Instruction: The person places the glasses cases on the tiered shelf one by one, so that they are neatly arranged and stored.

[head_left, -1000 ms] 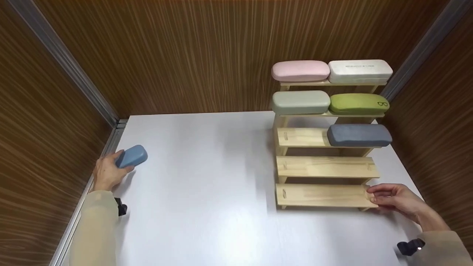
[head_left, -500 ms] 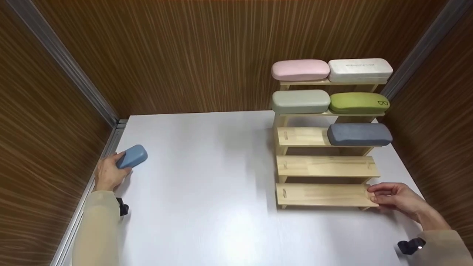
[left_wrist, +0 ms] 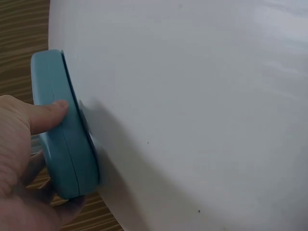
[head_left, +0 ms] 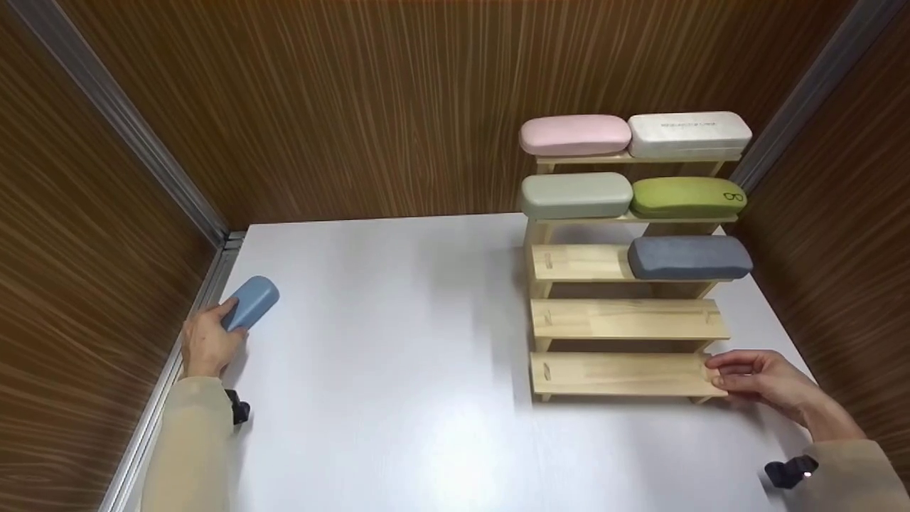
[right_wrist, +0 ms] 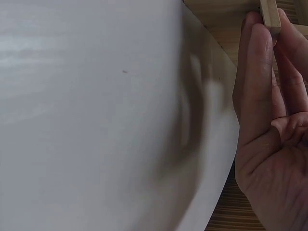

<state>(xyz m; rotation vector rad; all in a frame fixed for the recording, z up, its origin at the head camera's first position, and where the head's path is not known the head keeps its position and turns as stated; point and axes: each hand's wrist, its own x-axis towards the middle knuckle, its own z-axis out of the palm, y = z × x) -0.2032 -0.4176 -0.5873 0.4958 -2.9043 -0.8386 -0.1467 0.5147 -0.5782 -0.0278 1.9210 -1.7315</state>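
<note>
A blue glasses case (head_left: 253,301) is in my left hand (head_left: 209,343) near the table's left edge. In the left wrist view the thumb lies along one side of the blue case (left_wrist: 67,139) and fingers curl beneath it. My right hand (head_left: 771,387) pinches the right end of the bottom step of a wooden tiered rack (head_left: 625,375). The right wrist view shows the right hand (right_wrist: 274,110) with thumb and fingers on both faces of the board's end (right_wrist: 271,19). A dark grey-blue glasses case (head_left: 689,257) lies on the right of the middle step.
A pink case (head_left: 576,135) and a white case (head_left: 689,135) occupy the top step. Below them sit a pale green case (head_left: 576,195) and a lime green case (head_left: 688,197). Brown wood-grain walls (head_left: 384,107) border the white table (head_left: 370,384) at back and sides.
My left hand has drawn slightly toward me and turned the blue glasses case, so it points more away from me. The right hand keeps its grip on the rack.
</note>
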